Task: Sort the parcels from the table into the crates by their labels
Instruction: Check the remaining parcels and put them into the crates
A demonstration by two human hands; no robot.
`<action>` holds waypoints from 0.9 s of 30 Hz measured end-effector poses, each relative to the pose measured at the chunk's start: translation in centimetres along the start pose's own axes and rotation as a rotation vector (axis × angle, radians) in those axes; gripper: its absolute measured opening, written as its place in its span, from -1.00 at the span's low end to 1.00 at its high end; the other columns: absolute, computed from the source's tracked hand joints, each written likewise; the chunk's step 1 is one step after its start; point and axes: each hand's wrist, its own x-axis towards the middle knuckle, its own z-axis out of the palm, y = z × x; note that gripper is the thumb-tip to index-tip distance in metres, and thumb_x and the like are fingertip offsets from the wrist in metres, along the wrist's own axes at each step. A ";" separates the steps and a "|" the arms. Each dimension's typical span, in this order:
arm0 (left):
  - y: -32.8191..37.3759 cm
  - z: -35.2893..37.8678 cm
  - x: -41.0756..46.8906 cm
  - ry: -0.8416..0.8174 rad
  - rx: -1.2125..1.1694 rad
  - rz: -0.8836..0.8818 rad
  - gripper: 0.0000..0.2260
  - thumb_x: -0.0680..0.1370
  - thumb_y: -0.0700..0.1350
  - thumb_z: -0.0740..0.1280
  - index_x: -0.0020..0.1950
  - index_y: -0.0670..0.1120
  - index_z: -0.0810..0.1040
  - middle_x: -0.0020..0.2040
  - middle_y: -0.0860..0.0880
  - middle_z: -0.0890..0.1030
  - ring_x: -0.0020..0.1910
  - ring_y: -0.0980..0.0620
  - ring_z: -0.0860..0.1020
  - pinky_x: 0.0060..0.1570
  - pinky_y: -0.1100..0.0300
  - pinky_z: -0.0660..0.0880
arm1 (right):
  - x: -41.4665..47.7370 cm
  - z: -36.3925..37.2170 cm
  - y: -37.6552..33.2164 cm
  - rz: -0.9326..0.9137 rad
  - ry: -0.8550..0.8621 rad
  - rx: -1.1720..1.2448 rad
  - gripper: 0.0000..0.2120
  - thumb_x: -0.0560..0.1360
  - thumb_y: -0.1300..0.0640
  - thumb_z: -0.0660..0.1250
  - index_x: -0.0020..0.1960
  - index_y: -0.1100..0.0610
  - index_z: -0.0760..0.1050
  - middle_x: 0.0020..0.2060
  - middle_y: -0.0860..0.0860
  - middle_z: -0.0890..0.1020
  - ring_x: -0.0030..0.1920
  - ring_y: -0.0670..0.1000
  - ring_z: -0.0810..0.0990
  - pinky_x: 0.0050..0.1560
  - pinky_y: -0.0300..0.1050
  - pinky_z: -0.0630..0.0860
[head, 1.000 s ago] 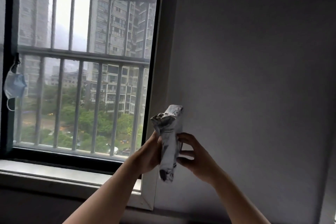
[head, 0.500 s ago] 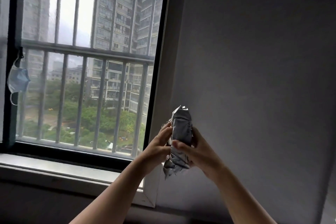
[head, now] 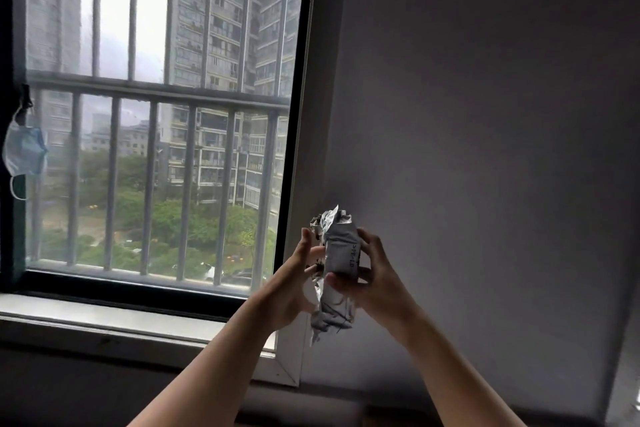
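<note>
The silver foil parcel [head: 341, 255] is being held upright in the air, in front of the grey wall [head: 485, 114] and just right of the window frame. The right hand [head: 375, 282] is keeping a close grip on it, thumb crossing the front low down and fingers curling round the far side. The left hand [head: 296, 288] is lying against the crinkled left edge with its fingers nearly straight and pointing up. Dark print is running down the parcel's front face, too small to read surely. The back of the parcel is facing away, and its torn foil top is sticking up above both hands.

To the left, the barred window [head: 156, 114] is showing tower blocks and trees outside. A blue face mask [head: 24, 152] is hanging at the frame's left edge, well apart from the hands. The pale sill [head: 104, 319] is running below the glass. Both forearms are being cut off by the bottom edge. Bare wall is spreading above and to the right of the parcel.
</note>
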 end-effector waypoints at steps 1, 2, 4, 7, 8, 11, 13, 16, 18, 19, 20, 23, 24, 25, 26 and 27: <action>-0.2 0.0 0.2 0.002 -0.036 0.009 -0.37 0.44 0.52 0.07 0.22 0.19 0.67 0.40 0.03 0.53 0.43 0.01 0.40 0.07 -0.33 0.54 | -0.2 -0.1 -0.1 0.035 -0.026 0.009 -0.42 0.44 0.01 0.55 0.34 -0.22 0.34 0.27 -0.09 0.58 0.17 -0.04 0.67 -0.02 -0.08 0.67; -0.5 0.0 0.5 -0.007 -0.064 0.015 -0.37 0.43 0.55 0.11 0.26 0.21 0.64 0.42 -0.01 0.53 0.44 -0.06 0.41 0.13 -0.40 0.51 | -0.4 0.0 -0.4 0.071 -0.049 0.033 -0.49 0.46 -0.14 0.48 0.34 -0.17 0.37 0.22 -0.04 0.64 0.18 -0.03 0.67 0.01 -0.03 0.67; -0.8 0.4 0.8 -0.036 -0.058 0.047 -0.30 0.37 0.59 0.21 0.34 0.22 0.58 0.39 -0.10 0.56 0.39 -0.15 0.50 0.21 -0.44 0.45 | -0.4 0.3 -0.6 0.139 -0.045 0.121 -0.53 0.54 -0.32 0.23 0.28 -0.02 0.45 0.15 -0.01 0.67 0.19 -0.04 0.66 0.09 0.07 0.66; -1.4 1.0 1.4 -0.024 -0.011 0.164 -0.29 0.31 0.46 0.46 0.27 0.01 0.64 0.38 -0.26 0.52 0.29 -0.21 0.55 0.22 -0.31 0.50 | 0.1 0.4 -0.5 0.157 0.072 0.097 -0.68 0.61 -0.14 0.26 0.20 0.07 0.49 0.12 0.07 0.67 0.14 -0.01 0.67 0.03 0.00 0.66; -1.6 1.0 1.7 0.017 -0.008 0.221 -0.36 0.31 0.37 0.52 0.22 -0.01 0.67 0.42 -0.30 0.44 0.29 -0.23 0.55 0.16 -0.22 0.54 | 0.2 0.4 -0.4 0.143 0.102 0.088 -0.78 0.62 0.00 0.33 0.21 0.07 0.48 0.12 0.09 0.66 0.12 0.02 0.68 0.01 -0.04 0.65; -1.8 0.7 1.9 0.094 0.044 0.376 -0.55 0.38 0.17 0.50 0.18 -0.04 0.71 0.52 -0.12 0.31 0.41 -0.16 0.48 0.28 -0.19 0.51 | 0.7 0.1 0.1 0.144 0.109 0.167 -0.72 0.60 0.24 0.36 0.28 0.08 0.47 0.14 0.08 0.67 0.07 -0.02 0.70 -0.07 -0.18 0.63; -1.7 0.5 1.9 0.122 0.130 0.438 -0.59 0.40 0.13 0.46 0.14 -0.09 0.71 0.53 0.03 0.29 0.48 -0.08 0.41 0.39 -0.27 0.42 | 0.9 -0.1 0.0 0.151 0.075 0.161 -0.73 0.59 0.17 0.38 0.28 0.06 0.49 0.17 0.06 0.66 0.09 -0.01 0.70 0.00 -0.09 0.66; -1.3 0.2 1.5 0.033 0.196 0.530 -0.62 0.45 0.00 0.44 0.19 -0.17 0.67 0.57 0.05 0.26 0.52 -0.12 0.35 0.40 -0.32 0.38 | 1.3 -0.6 0.7 0.220 0.003 0.084 -0.45 0.43 -0.27 0.49 0.34 -0.13 0.46 0.27 -0.11 0.62 0.24 0.02 0.63 0.23 0.29 0.57; -0.9 0.4 1.0 -0.055 0.117 0.565 -0.60 0.45 -0.10 0.42 0.24 -0.25 0.63 0.57 0.01 0.28 0.49 -0.20 0.38 0.38 -0.35 0.38 | 1.3 -0.7 1.2 0.267 -0.064 0.074 -0.22 0.26 -0.46 0.49 0.41 -0.29 0.35 0.36 -0.16 0.55 0.34 0.05 0.56 0.27 0.40 0.49; -0.8 0.5 0.7 -0.093 0.080 0.564 -0.59 0.44 -0.13 0.41 0.25 -0.26 0.63 0.56 0.00 0.30 0.48 -0.22 0.39 0.36 -0.35 0.40 | 1.5 -0.7 1.6 0.280 -0.101 0.086 -0.17 0.25 -0.46 0.49 0.44 -0.35 0.28 0.39 -0.14 0.53 0.36 0.08 0.54 0.26 0.43 0.48; -0.7 0.6 0.5 -0.119 0.064 0.551 -0.58 0.43 -0.13 0.40 0.25 -0.25 0.63 0.55 0.00 0.32 0.47 -0.23 0.41 0.34 -0.34 0.41 | 1.6 -0.7 1.8 0.293 -0.134 0.111 -0.14 0.26 -0.43 0.51 0.47 -0.37 0.22 0.39 -0.11 0.53 0.36 0.11 0.54 0.25 0.46 0.47; -1.2 0.2 0.5 -0.146 0.106 0.531 -0.57 0.43 -0.12 0.41 0.26 -0.29 0.60 0.55 -0.01 0.33 0.49 -0.22 0.38 0.38 -0.41 0.35 | 1.6 -0.7 2.2 0.275 -0.184 0.206 -0.13 0.32 -0.23 0.55 0.51 -0.33 0.18 0.33 -0.03 0.59 0.29 0.15 0.61 0.20 0.45 0.52; -1.4 -0.1 0.6 -0.151 0.132 0.523 -0.59 0.44 -0.13 0.41 0.24 -0.29 0.61 0.56 0.00 0.33 0.50 -0.21 0.37 0.39 -0.41 0.32 | 1.6 -0.6 2.2 0.253 -0.182 0.226 -0.14 0.34 -0.17 0.53 0.52 -0.29 0.17 0.32 -0.01 0.60 0.28 0.15 0.62 0.19 0.45 0.53; -1.4 -0.3 0.6 -0.156 0.148 0.517 -0.64 0.45 -0.15 0.42 0.20 -0.27 0.62 0.55 0.01 0.34 0.51 -0.20 0.37 0.41 -0.39 0.31 | 1.4 -0.5 2.1 0.232 -0.177 0.244 -0.17 0.37 -0.11 0.51 0.53 -0.25 0.18 0.32 0.01 0.60 0.27 0.16 0.62 0.19 0.45 0.53; -1.4 -0.5 0.6 -0.160 0.158 0.516 -0.70 0.45 -0.16 0.42 0.15 -0.25 0.63 0.54 0.00 0.37 0.50 -0.18 0.38 0.42 -0.34 0.32 | 1.4 -0.4 2.1 0.213 -0.172 0.263 -0.20 0.40 -0.06 0.49 0.53 -0.22 0.18 0.32 0.03 0.60 0.27 0.17 0.62 0.18 0.46 0.53; -1.3 -0.4 0.4 -0.156 0.157 0.509 -0.73 0.45 -0.16 0.42 0.10 -0.23 0.63 0.53 -0.02 0.40 0.48 -0.16 0.41 0.42 -0.29 0.34 | 1.3 -0.3 2.2 0.198 -0.170 0.274 -0.22 0.42 -0.02 0.47 0.54 -0.19 0.19 0.32 0.05 0.59 0.27 0.18 0.62 0.17 0.45 0.53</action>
